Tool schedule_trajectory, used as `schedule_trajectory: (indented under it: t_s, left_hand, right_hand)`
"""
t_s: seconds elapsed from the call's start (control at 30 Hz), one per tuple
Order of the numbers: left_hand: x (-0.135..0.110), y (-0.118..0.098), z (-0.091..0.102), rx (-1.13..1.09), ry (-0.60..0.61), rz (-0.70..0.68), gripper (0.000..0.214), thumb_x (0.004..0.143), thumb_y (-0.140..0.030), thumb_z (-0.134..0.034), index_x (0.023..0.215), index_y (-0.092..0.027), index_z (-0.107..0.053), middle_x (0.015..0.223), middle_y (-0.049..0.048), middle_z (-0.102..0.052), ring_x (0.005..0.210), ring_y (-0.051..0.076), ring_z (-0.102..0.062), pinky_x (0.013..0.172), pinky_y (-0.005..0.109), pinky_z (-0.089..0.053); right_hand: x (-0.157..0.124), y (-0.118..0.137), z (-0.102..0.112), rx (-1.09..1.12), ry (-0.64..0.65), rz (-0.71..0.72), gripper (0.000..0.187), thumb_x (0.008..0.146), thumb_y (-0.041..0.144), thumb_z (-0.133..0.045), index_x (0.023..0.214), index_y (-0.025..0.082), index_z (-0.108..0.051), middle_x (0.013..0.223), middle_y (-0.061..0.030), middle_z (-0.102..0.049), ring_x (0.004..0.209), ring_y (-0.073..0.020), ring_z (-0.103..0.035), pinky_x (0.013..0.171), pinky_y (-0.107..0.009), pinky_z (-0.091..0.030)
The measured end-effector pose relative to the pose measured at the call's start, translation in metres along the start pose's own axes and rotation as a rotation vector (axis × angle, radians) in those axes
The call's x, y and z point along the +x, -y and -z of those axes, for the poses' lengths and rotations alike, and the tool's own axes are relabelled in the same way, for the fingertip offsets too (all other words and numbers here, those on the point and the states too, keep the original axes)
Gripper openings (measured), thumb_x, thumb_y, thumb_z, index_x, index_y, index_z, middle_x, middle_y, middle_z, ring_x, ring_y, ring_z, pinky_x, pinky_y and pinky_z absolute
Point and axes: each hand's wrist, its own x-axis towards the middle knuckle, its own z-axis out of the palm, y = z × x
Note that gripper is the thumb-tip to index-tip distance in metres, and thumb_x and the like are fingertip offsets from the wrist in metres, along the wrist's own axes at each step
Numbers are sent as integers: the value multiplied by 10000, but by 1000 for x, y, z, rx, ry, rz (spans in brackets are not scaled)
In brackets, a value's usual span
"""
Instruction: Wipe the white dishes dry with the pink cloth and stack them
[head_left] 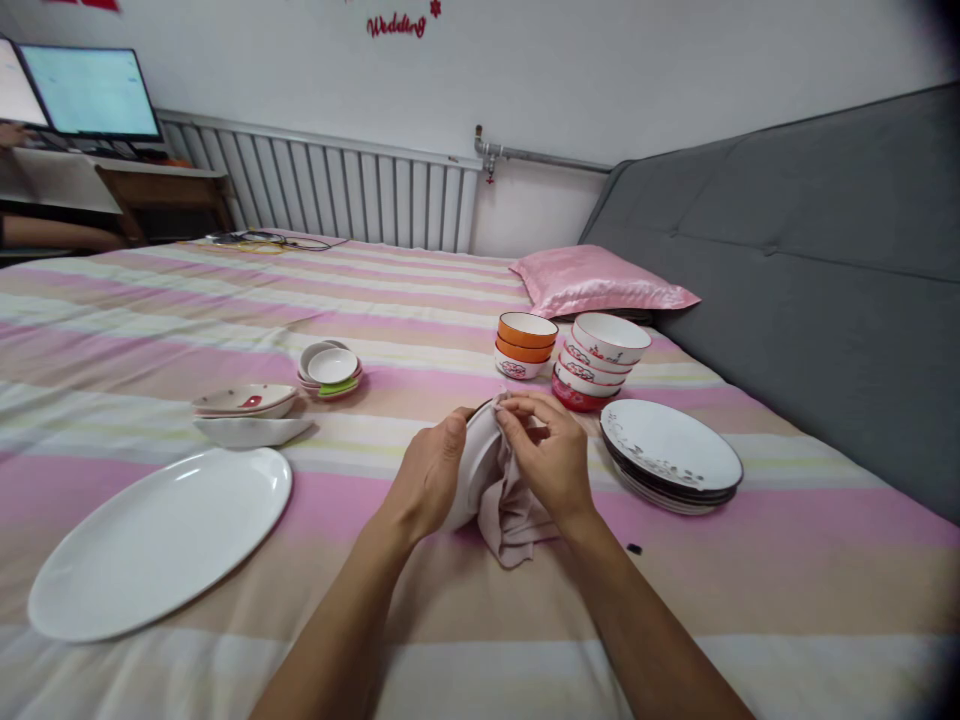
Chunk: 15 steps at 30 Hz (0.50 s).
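Note:
A white plate with a dark rim is held up on edge, tilted, between my hands above the bed. My left hand is closed on its left side, thumb near the upper rim. A pale pinkish cloth hangs against the plate's right side. My right hand pinches the cloth at the plate's upper edge. Just right of my right hand lies a stack of plates with dark rims and a floral pattern. Part of the held plate is hidden by my hands and the cloth.
Orange-topped bowls and larger white-and-red bowls stand stacked ahead. Small dishes, boat-shaped dishes and an oval platter lie left. A pink pillow rests by the grey headboard. Another person's arm shows far left.

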Motion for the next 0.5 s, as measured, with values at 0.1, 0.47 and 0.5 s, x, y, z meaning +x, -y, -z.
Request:
schedule_trajectory:
  t_s: [0.1, 0.47, 0.5]
  left_hand:
    - [0, 0, 0, 6, -9, 5, 684, 850, -613, -59, 1074, -235, -583, 929, 64, -661, 857, 226, -591, 773, 318, -434]
    - [0, 0, -1, 51, 1, -25, 679, 844, -618, -42, 968, -230, -585, 836, 53, -655, 783, 211, -593, 779, 309, -431]
    - [0, 0, -2, 50, -1, -27, 685, 841, -622, -35, 959, -225, -580, 831, 53, -651, 778, 209, -590, 772, 309, -432]
  right_hand:
    - [4, -15, 0, 27, -4, -108, 202, 791, 344, -553, 854, 183, -656, 914, -62, -671, 866, -184, -616, 700, -282, -510]
    - [-2, 1, -1, -1, -18, 89, 136, 820, 276, -542, 838, 204, -656, 920, -50, -657, 886, -172, -607, 749, -296, -508]
    - [-4, 5, -2, -14, -7, 141, 127, 822, 259, -542, 841, 215, -659, 929, -49, -655, 907, -174, -603, 789, -312, -500]
